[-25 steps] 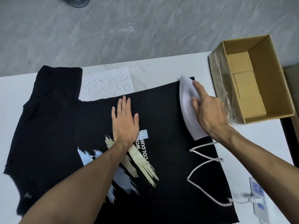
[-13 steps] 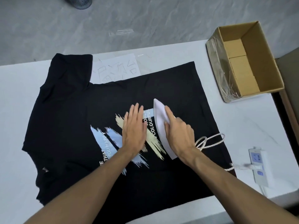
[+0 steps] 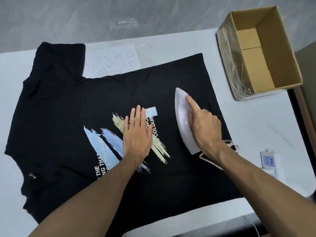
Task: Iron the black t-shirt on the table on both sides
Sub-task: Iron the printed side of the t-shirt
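The black t-shirt [image 3: 56,117] lies flat on the white table [image 3: 256,134], printed side up. Its collar is at the lower left of the frame, one sleeve [image 3: 59,57] at the upper left, and the hem runs down the right of centre. A white sheet with cut-out marks [image 3: 112,64] lies at the upper centre, its lower edge under the cloth. The printed graphic [image 3: 106,139] sits mid-frame. The left hand [image 3: 137,135] rests on it palm down, fingers straight and close together and pointing to the top of the frame, thumb a little apart on the right; it holds nothing and presses the cloth flat. A strip of bare black cloth and the end of the lettering separate it from the white iron [image 3: 183,117], which stands sole-down on the shirt to the right. The iron's long axis runs from its nose at the upper centre-right to its heel at the lower right, nearly parallel to the left fingers. The right hand [image 3: 205,127] grips the handle, fingers curled round it, forefinger [image 3: 192,104] stretched along the top toward the nose. The braided cord [image 3: 208,161] trails from the heel over the cloth toward the power strip [image 3: 268,159] at the right edge. An open cardboard box [image 3: 280,53] stands at the upper right, clear of the shirt. Judgement: front side in hand, reverse not yet done. Any stroke leftward brings the sole onto the print and toward the left thumb, so that gap governs the coming move.
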`<state>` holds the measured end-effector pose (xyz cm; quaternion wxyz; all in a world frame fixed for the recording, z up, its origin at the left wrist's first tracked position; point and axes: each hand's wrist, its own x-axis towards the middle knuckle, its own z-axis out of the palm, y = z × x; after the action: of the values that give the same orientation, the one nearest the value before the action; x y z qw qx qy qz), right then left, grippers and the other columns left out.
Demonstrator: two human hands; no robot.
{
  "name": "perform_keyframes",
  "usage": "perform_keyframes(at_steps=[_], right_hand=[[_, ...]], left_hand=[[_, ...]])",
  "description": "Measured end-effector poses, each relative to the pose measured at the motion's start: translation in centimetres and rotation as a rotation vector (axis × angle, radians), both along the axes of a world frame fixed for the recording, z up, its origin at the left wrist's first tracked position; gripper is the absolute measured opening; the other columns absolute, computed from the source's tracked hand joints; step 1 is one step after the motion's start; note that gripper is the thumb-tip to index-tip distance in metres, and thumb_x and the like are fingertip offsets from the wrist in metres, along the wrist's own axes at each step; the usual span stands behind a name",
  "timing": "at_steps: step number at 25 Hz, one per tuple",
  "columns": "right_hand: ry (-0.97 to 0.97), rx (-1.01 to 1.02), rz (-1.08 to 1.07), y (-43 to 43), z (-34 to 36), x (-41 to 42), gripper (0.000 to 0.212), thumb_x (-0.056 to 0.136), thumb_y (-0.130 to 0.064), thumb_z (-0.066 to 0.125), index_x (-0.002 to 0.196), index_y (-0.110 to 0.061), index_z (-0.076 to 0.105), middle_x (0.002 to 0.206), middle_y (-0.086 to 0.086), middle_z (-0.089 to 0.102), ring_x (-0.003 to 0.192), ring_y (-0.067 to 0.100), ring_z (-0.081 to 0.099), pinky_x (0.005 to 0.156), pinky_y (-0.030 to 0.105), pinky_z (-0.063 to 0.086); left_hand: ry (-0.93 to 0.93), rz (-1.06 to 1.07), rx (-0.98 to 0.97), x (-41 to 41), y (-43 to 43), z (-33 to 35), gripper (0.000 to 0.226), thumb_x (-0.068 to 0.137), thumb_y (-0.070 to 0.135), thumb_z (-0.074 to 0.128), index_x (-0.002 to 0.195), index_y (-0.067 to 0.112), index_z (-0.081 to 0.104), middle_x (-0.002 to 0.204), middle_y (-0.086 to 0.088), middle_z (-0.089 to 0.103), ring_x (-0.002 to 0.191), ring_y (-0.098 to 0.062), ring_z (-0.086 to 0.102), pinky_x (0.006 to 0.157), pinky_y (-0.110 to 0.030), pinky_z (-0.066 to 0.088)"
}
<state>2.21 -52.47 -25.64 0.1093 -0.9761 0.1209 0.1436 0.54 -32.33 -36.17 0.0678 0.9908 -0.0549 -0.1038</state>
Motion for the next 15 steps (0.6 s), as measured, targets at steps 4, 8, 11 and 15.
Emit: perform_keyframes(at_steps=[4,8,11,15], right_hand=[[0.005,-0.009,-0.091,-2.6,-0.1,0.9,0.053,0.102,-0.027,0.035,0.150,-0.042,0.020,0.068,0.008,0.050,0.063,0.032,0.048,0.061,0.036,0.034],[0.045,0.066,0.034,-0.3,0.8,0.6,0.056,0.100,-0.029,0.038,0.149,-0.047,0.017,0.080,0.011,0.057,0.076,0.038,0.059,0.063,0.036,0.033],[0.082,0.046,0.162,3.2,0.1,-0.4,0.059,0.102,-0.027,0.038,0.150,-0.044,0.008,0.087,0.009,0.059,0.070,0.033,0.058,0.060,0.035,0.034],[0.058,-0.099,0.196,3.8,-1.0,-0.7,0.072,0.097,-0.016,0.050,0.150,-0.040,0.006,0.075,0.003,0.047,0.051,0.024,0.042,0.051,0.033,0.030]], left_hand=[[0.020,-0.002,0.024,0.1,-0.2,0.2,0.060,0.104,0.036,0.017,0.156,0.010,0.005,0.165,-0.006,0.003,0.152,-0.020,-0.001,0.124,-0.043,0.008],[0.023,-0.004,0.040,0.2,-0.3,0.3,0.060,0.101,0.033,0.010,0.156,0.011,0.002,0.165,-0.005,0.001,0.152,-0.019,-0.001,0.124,-0.043,0.009],[0.032,-0.002,0.032,0.2,-0.2,0.3,0.059,0.100,0.032,0.008,0.155,0.010,0.001,0.165,-0.005,0.001,0.152,-0.019,-0.003,0.124,-0.043,0.009],[0.036,0.002,0.049,0.1,-0.3,0.3,0.060,0.102,0.035,0.009,0.156,0.010,0.003,0.165,-0.006,0.001,0.152,-0.019,-0.003,0.124,-0.043,0.009]])
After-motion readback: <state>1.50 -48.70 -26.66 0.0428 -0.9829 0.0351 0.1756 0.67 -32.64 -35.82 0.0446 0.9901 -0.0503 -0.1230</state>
